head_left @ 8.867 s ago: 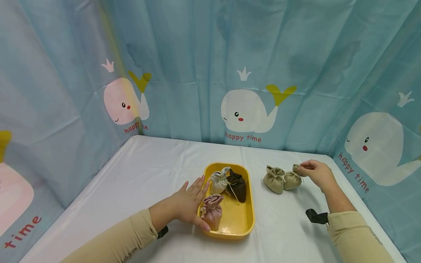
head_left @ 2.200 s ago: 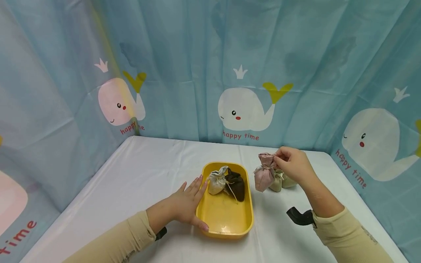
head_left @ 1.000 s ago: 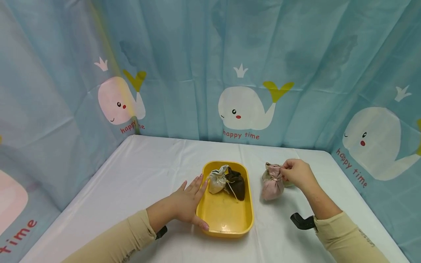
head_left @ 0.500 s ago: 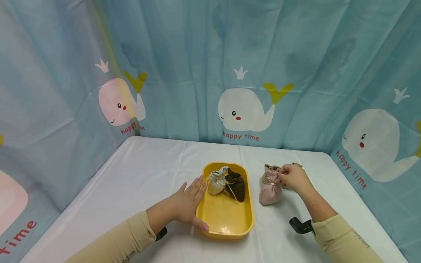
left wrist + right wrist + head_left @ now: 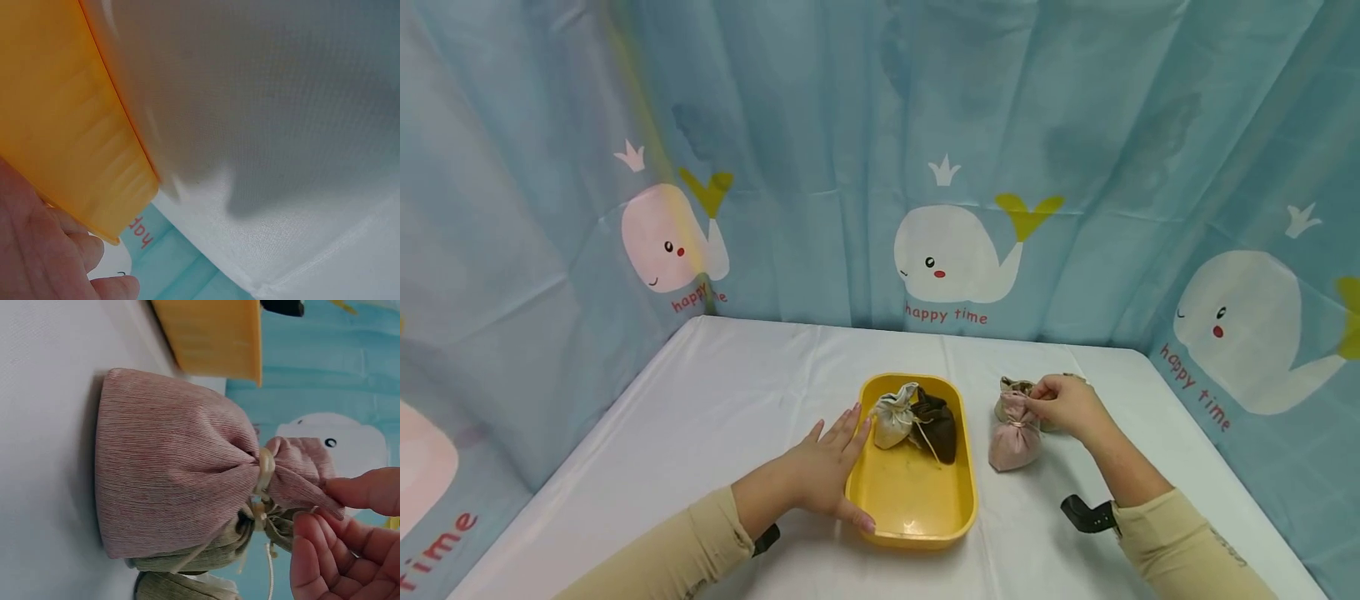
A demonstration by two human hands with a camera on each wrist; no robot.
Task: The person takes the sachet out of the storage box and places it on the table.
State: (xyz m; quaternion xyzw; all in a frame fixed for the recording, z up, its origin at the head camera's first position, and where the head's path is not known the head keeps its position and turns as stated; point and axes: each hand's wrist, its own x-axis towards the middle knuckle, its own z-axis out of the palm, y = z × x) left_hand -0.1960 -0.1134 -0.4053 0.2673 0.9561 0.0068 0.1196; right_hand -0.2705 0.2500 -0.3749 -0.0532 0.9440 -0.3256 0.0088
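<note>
A pink drawstring pouch stands upright on the table to the right of the yellow tray. My right hand pinches its gathered top between thumb and fingers, seen closely in the right wrist view on the pouch's neck. Behind it are two olive pouches, one olive pouch right against it and another olive pouch beside that, both partly hidden. My left hand lies with fingers spread along the tray's left rim. Inside the tray, a cream pouch leans beside a dark brown pouch.
White cloth covers the table. Blue curtains with printed whales hang along the back and both sides. A black wrist-camera mount juts out from my right sleeve, low over the cloth.
Earlier the right hand held an olive pouch; since then the pink pouch has come out of the tray and down onto the table before the olive ones. The left hand stays put.
</note>
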